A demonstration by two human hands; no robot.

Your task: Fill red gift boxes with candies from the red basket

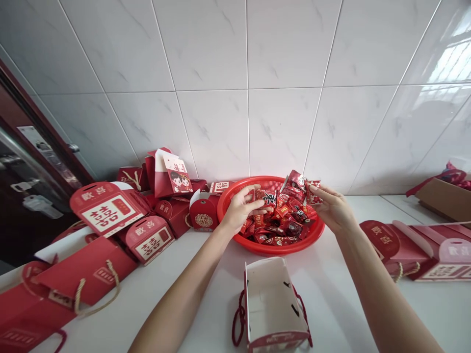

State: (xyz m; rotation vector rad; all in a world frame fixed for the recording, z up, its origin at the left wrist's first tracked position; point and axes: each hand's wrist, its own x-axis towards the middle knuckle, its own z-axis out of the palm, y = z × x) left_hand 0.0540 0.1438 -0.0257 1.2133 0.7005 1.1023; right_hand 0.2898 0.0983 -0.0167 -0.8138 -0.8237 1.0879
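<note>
A round red plastic basket [272, 249] holds a heap of red-wrapped candies [281, 228]. Over its left side, my left hand [245, 208] is closed on a wrapped candy [268, 198] with a dark character on it. At the right rim, my right hand [329, 203] pinches a small red and white candy packet [312, 192]. Another red packet [295, 185] is right beside that one; whether the right hand holds it too, I cannot tell. Nearer me, below the basket, stands an open gift box [274, 299] with a white inside and dark red cord handles.
Several red gift boxes [110, 211] crowd the left side, some with rope handles. More red boxes [401, 247] stand at the right, with a brown carton [441, 198] behind them. A tiled wall [279, 127] closes off the back; a dark door [33, 162] is at far left.
</note>
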